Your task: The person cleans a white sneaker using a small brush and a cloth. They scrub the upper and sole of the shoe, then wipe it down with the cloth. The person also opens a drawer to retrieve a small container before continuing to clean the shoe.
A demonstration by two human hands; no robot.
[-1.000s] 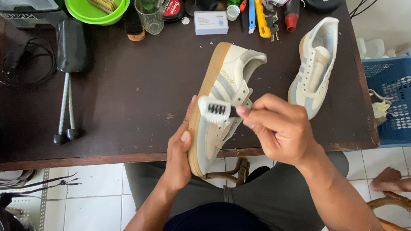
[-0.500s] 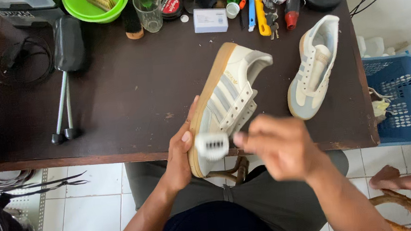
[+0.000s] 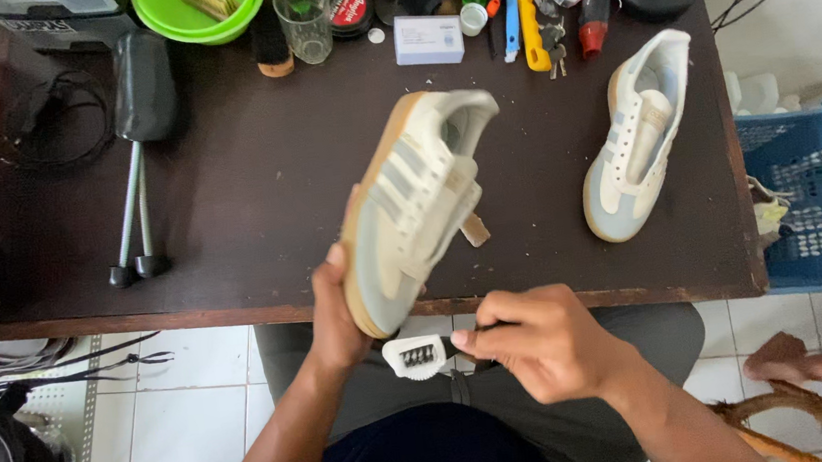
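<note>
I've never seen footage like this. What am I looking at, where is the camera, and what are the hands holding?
There is no machine here: these are a person's two bare hands, filmed by one camera worn on the head and looking down, so you see what that person sees. The left hand grips a cream sneaker with grey stripes and a tan sole, lifted above the table edge. The right hand holds a small white brush just below the shoe's toe. On the dark table lies the matching second sneaker. Along the far edge stand a green bowl, a glass, a small white box and assorted tools. A blue basket stands beside the table on the right.
</note>
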